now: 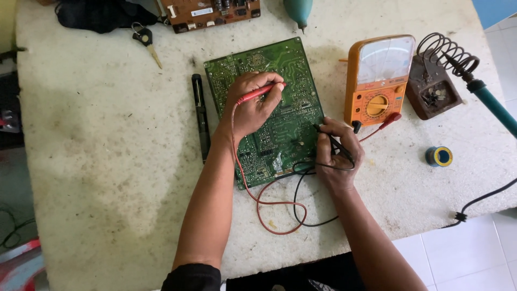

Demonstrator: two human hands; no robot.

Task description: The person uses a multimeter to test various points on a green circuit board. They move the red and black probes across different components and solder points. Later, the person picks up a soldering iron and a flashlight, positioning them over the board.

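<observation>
A green circuit board (291,70) lies solder side up on the stained white table (107,134). My left hand (250,110) rests on the board and grips a red test probe (261,92), its tip touching the board's middle. My right hand (336,156) sits at the board's right edge and pinches a black test probe (327,134) against the board. Red and black leads (277,213) loop toward me. An orange analogue multimeter (379,78) stands just right of the board.
A black pen-shaped tool (201,116) lies left of the board. A soldering iron (487,97) sits in its coil stand (433,86) at the right, near a solder spool (439,156). A brown circuit board (210,13), a key (146,43) and a teal tool (298,11) lie at the back.
</observation>
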